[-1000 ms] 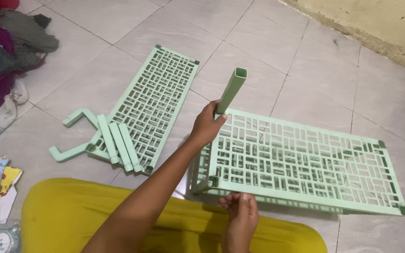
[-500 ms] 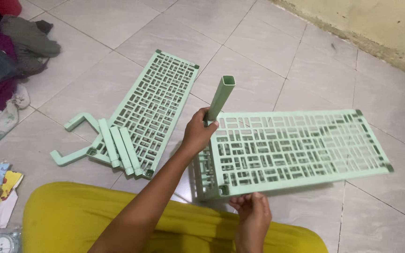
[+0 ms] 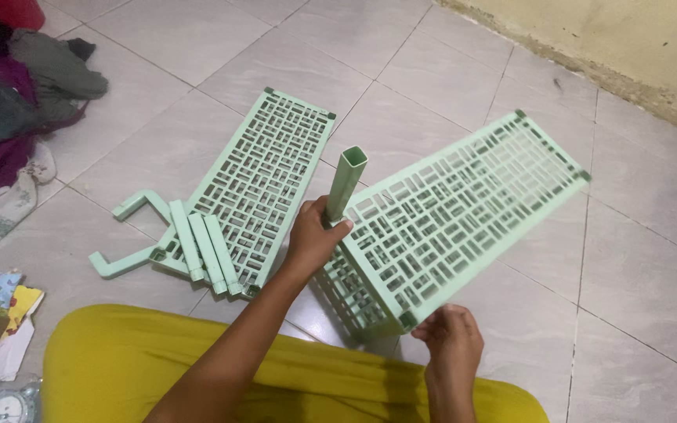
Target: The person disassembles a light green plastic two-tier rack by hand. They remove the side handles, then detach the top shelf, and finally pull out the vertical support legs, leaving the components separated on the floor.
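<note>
Head view: left hand (image 3: 313, 235) grips green post (image 3: 345, 182), hiding its base; right hand (image 3: 452, 335) pinches shelf panel (image 3: 448, 211) corner.

shelf panel (image 3: 464, 196): mint lattice, tilted | post (image 3: 345, 184): hollow, upright at corner

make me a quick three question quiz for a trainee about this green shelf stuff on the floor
1. True or false: the left hand grips the square green tube.
2. The right hand holds the lifted shelf panel at: A) far end B) near corner C) middle
3. Where do the loose tubes lie?

Key: 1 true. 2 B. 3 Across the near end of the flat panel on the tiled floor.
</note>
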